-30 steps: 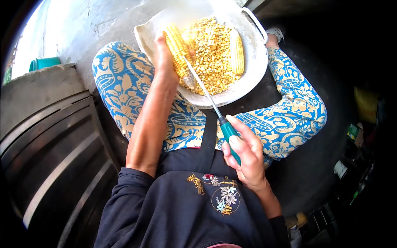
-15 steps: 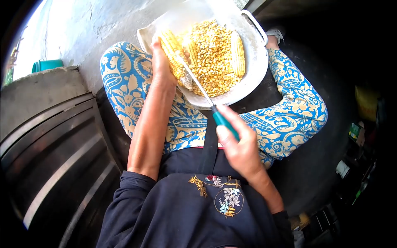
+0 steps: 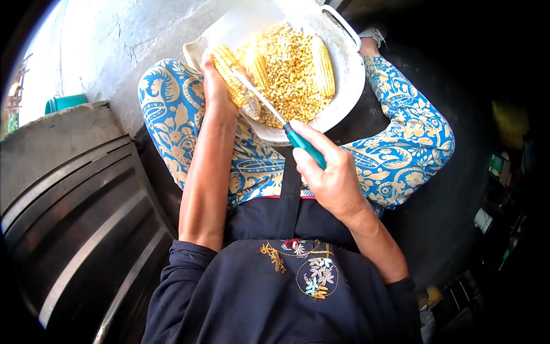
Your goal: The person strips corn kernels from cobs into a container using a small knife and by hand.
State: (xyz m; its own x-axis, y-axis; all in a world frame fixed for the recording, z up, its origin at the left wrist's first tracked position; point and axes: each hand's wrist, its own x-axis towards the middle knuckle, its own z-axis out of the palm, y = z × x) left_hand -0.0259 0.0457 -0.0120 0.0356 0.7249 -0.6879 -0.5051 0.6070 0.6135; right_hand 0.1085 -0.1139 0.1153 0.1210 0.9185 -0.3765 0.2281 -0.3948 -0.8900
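Observation:
My left hand (image 3: 215, 86) is wrapped round a yellow corn cob (image 3: 230, 75) over the left side of a white basin (image 3: 350, 86). The cob's lower end is bare of kernels. In my right hand (image 3: 329, 172) is the green handle of a screwdriver (image 3: 306, 147); its metal shaft lies along the held cob, pointing up and left. Loose kernels (image 3: 289, 69) cover the basin's bottom. Another cob (image 3: 323, 66) rests on them at the right, and one more (image 3: 258, 69) lies just beside the held cob.
The basin sits between my legs, which are in blue patterned trousers (image 3: 401, 137). A teal container (image 3: 66, 103) stands on a concrete ledge (image 3: 57, 129) at the left, above a dark metal panel (image 3: 86, 212). Small items lie in shadow at the far right.
My right hand has moved up and left with the screwdriver, whose shaft now reaches farther up the held cob. My left hand and its cob have shifted slightly left.

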